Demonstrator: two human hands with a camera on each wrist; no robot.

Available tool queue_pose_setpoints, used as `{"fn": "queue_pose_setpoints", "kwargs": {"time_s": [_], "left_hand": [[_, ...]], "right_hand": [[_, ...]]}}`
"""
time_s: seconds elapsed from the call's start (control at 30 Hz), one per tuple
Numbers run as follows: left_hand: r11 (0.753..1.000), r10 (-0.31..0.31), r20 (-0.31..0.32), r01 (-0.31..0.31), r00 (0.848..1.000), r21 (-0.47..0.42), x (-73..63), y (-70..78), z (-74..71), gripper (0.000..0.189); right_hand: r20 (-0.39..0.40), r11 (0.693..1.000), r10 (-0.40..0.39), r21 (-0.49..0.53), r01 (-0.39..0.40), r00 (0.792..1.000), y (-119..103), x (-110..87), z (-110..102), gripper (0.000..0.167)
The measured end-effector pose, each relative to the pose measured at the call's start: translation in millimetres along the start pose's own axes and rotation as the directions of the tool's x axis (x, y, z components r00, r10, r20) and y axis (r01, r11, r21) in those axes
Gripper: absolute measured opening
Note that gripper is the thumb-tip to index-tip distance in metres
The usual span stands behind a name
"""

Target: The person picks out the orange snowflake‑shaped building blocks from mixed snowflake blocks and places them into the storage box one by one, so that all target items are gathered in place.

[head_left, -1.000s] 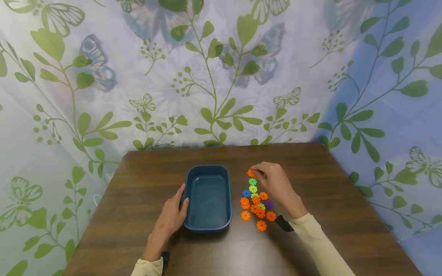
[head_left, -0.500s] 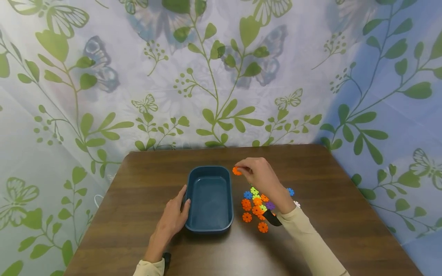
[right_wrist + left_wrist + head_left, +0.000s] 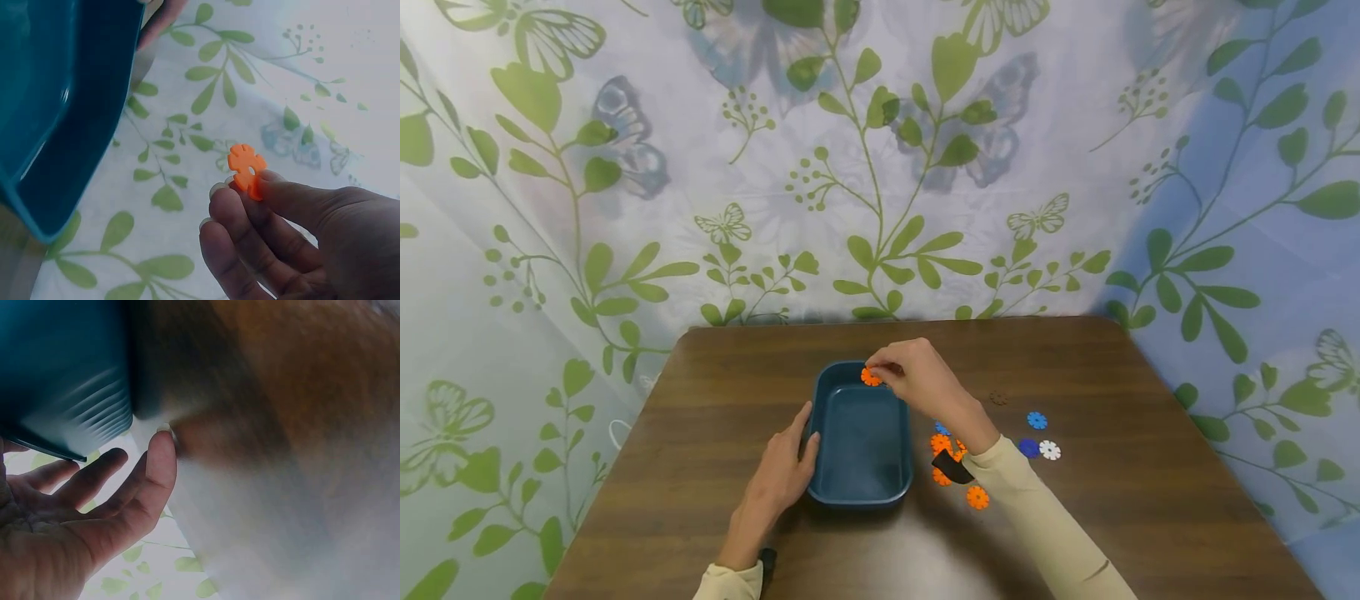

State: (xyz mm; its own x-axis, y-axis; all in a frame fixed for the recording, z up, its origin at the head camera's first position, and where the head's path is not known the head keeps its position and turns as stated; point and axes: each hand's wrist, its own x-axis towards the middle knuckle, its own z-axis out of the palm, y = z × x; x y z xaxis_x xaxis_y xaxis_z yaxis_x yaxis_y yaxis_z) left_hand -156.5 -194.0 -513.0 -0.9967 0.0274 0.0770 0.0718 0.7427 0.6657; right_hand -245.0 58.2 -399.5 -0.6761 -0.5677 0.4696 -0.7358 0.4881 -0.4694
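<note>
My right hand [image 3: 921,379] pinches an orange notched plastic disc [image 3: 871,377] between thumb and fingers, over the far end of a dark blue rectangular tray [image 3: 861,450]. In the right wrist view the disc [image 3: 244,164] shows its slots and centre hole, with the tray [image 3: 94,119] to its left. My left hand [image 3: 775,467] is at the tray's left side, fingers extended along its wall. The left wrist view has that hand [image 3: 94,506] loosely spread beside the tray's outer wall [image 3: 75,369], and no disc shows in it. The tray's visible floor bears no discs.
Right of the tray lie several orange discs [image 3: 977,497], partly hidden by my right wrist and its black strap. Farther right are a light blue disc [image 3: 1037,420], a dark blue disc [image 3: 1028,448], a white disc [image 3: 1049,450] and a brown disc [image 3: 998,399] on the wooden table [image 3: 1075,517].
My right hand has moved left from the far end of the disc group to above the tray, carrying the orange disc. My left hand has stayed beside the tray.
</note>
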Motion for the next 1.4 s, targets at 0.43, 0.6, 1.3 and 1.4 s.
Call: {"fn": "queue_pose_setpoints", "kwargs": {"time_s": [0.43,0.6,1.3,1.4], "left_hand": [[0.999,-0.037,0.018,0.037,0.999,0.001,0.5,0.6,0.1,0.063],[0.999,-0.033,0.019,0.033,0.999,0.002,1.4,0.5,-0.2,0.064],[1.0,0.015,0.023,-0.015,1.0,0.014,3.6,-0.1,-0.2,0.057],[0.998,0.048,0.002,-0.048,0.999,0.03,2.2,-1.1,1.3,0.056]], "right_hand": [[0.249,0.964,0.014,0.254,-0.08,0.968,3,20.2,38,0.011],[0.341,0.947,0.001,0.302,-0.11,0.94,7,26.6,55,0.01],[0.715,0.962,0.094,0.114,-0.249,0.692,10,34.3,107,0.017],[0.745,0.959,0.112,0.093,-0.268,0.658,10,29.3,115,0.016]]}}
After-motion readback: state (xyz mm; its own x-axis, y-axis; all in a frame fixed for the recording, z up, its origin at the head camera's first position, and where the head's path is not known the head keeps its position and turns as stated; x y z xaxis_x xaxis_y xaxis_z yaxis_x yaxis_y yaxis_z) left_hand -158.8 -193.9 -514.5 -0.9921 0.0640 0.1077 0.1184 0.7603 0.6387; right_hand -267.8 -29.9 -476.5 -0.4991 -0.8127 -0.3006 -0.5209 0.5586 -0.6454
